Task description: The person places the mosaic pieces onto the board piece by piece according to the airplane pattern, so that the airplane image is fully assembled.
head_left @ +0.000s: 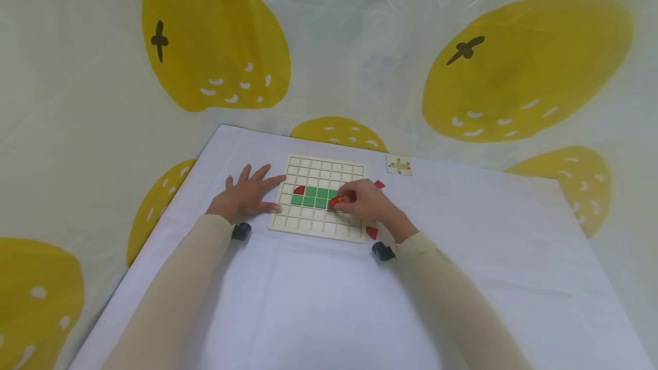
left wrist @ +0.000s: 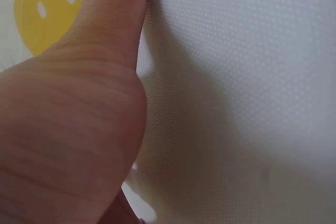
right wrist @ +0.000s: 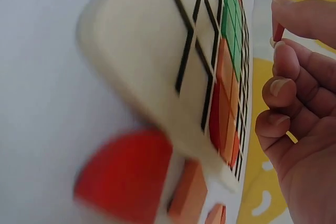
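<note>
A cream grid board [head_left: 293, 222] lies on the white table. Green square tiles [head_left: 309, 201] fill two rows in its middle, with a red quarter-round tile [head_left: 299, 190] at their upper left end. Orange tiles [right wrist: 227, 72] continue from the green ones in the right wrist view. My right hand [head_left: 362, 198] is over the board's right part, pinching a thin red tile [right wrist: 277, 17] between thumb and index finger. My left hand [head_left: 241, 194] rests with fingers spread at the board's left side. Its thumb and index finger touch the board's edge.
Beside the board's right edge lie loose pieces: a red quarter-round piece [right wrist: 128, 177] and an orange piece [right wrist: 188, 190]. Another red piece [head_left: 379, 184] is farther back. A small pattern card [head_left: 398, 165] lies behind the board, near the back edge of the white table [head_left: 319, 301].
</note>
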Demonstrator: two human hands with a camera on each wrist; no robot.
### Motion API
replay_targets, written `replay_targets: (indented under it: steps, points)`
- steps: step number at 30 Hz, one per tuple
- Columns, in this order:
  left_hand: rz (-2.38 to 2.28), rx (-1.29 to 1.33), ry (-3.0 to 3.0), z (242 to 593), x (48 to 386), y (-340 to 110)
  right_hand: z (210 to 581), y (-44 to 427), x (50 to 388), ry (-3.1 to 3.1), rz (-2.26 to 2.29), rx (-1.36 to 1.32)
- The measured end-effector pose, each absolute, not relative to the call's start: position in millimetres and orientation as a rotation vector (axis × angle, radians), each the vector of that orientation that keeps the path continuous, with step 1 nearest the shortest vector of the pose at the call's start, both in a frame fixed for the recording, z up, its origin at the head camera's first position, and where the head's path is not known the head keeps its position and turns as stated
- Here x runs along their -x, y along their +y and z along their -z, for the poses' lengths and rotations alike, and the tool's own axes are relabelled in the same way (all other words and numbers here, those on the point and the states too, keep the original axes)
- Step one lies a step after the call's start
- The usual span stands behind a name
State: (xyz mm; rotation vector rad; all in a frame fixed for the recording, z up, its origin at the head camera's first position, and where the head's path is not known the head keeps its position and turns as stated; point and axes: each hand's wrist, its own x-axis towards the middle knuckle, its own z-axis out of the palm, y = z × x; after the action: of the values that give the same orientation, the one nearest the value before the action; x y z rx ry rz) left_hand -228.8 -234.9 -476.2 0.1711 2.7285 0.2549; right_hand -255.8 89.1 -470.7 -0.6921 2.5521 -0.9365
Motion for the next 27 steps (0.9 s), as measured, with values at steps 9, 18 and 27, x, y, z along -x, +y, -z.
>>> replay_targets:
  steps: [9,18,27]
  points:
    - [-0.241,-0.188,2.728,484,234,-236,475,59,253,2.559,0.982,0.726]
    - [-0.256,-0.193,2.729,480,232,-238,476,39,250,2.598,0.957,0.639]
    - [-0.263,-0.208,2.731,479,231,-237,484,20,249,2.63,0.932,0.677]
